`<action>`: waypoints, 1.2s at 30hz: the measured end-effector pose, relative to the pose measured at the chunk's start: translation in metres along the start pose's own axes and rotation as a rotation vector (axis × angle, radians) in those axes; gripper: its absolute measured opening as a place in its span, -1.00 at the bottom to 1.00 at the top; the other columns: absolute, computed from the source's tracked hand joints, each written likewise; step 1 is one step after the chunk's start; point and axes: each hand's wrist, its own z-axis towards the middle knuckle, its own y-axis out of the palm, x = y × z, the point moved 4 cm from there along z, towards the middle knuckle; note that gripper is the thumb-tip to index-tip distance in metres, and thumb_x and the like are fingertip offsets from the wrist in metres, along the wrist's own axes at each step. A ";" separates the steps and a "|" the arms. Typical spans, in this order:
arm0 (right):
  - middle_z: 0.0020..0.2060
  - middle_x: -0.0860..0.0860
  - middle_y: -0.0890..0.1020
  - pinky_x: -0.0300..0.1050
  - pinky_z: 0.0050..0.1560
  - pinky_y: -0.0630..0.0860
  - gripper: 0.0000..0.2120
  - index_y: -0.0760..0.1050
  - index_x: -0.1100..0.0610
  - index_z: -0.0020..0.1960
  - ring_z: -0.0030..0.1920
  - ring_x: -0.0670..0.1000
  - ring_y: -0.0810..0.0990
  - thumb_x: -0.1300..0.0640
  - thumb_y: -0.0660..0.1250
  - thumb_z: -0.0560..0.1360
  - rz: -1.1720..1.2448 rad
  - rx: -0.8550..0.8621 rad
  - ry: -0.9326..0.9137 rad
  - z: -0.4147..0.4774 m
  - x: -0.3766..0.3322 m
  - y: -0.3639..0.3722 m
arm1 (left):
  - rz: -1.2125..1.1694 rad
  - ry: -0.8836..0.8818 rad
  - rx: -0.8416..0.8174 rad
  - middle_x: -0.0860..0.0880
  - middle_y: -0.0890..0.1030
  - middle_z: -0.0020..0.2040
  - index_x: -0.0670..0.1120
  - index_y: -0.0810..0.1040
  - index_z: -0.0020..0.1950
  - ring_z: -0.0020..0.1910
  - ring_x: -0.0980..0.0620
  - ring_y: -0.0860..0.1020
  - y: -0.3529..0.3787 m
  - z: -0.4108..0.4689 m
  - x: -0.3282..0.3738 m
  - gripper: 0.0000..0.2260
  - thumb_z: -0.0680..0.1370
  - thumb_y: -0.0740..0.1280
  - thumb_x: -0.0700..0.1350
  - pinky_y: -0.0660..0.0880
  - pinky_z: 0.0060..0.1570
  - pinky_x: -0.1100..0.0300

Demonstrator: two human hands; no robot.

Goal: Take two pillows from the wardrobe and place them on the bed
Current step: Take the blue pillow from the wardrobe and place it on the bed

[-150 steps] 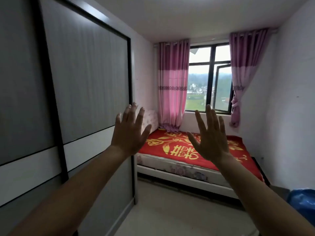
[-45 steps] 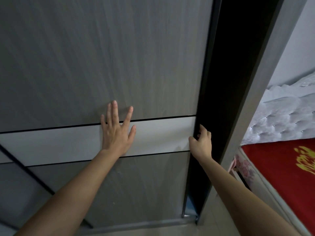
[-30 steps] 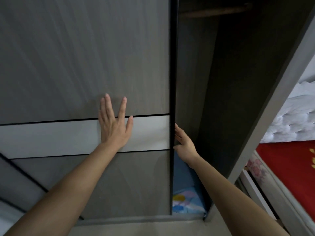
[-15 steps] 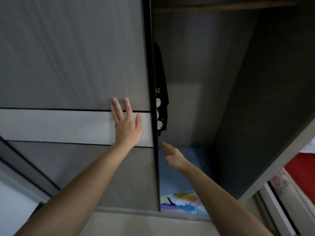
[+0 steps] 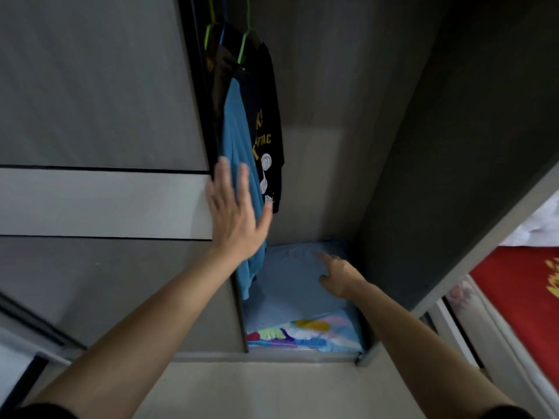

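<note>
The wardrobe (image 5: 408, 164) stands open, its sliding door (image 5: 99, 201) pushed to the left. On its floor lies a blue pillow (image 5: 290, 279) on top of another pillow with a colourful print (image 5: 305, 334). My left hand (image 5: 237, 213) is flat and open at the door's right edge, in front of hanging shirts. My right hand (image 5: 337, 275) reaches into the wardrobe with fingers spread, resting on or just above the blue pillow; it grips nothing. The bed (image 5: 526, 300) with a red cover shows at the far right.
A blue shirt (image 5: 237, 137) and a black printed T-shirt (image 5: 266, 125) hang on green hangers inside the wardrobe, over the pillows' left side. The wardrobe's grey side panel (image 5: 484, 225) separates it from the bed. Pale floor (image 5: 272, 388) lies below.
The sliding door has gone further left, uncovering the hanging shirts and both pillows. My right hand has left the door edge and reached down into the wardrobe onto the blue pillow.
</note>
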 end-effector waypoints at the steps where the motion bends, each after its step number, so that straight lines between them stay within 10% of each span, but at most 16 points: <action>1: 0.48 0.18 0.36 -0.10 0.40 0.32 -0.33 0.16 0.12 0.57 0.45 0.15 0.37 0.13 0.29 0.51 -0.019 0.011 0.015 -0.004 0.006 -0.003 | 0.024 0.146 -0.020 -0.28 -0.05 0.58 -0.13 0.04 0.59 0.58 -0.23 -0.06 0.008 -0.006 0.013 -0.33 0.59 0.15 0.17 0.02 0.49 -0.26; 16: 0.60 0.07 0.08 0.11 0.43 0.35 -0.27 0.06 0.00 0.60 0.53 0.20 0.21 0.08 0.30 0.51 -0.008 0.158 0.227 0.019 0.141 -0.013 | 0.238 0.211 -0.555 -0.22 -0.11 0.60 -0.08 -0.07 0.59 0.58 -0.22 -0.12 0.179 -0.027 0.025 -0.34 0.61 -0.11 0.28 0.07 0.45 -0.35; 36: 0.61 0.11 -0.11 0.06 0.51 0.12 -0.19 -0.11 0.03 0.62 0.59 0.16 0.00 0.06 0.30 0.54 -0.043 -0.225 0.103 0.290 0.264 0.217 | 0.210 -0.134 -0.930 -0.26 0.06 0.58 -0.12 0.10 0.58 0.55 -0.29 0.06 0.506 -0.181 -0.078 -0.27 0.54 0.30 0.13 0.15 0.39 -0.40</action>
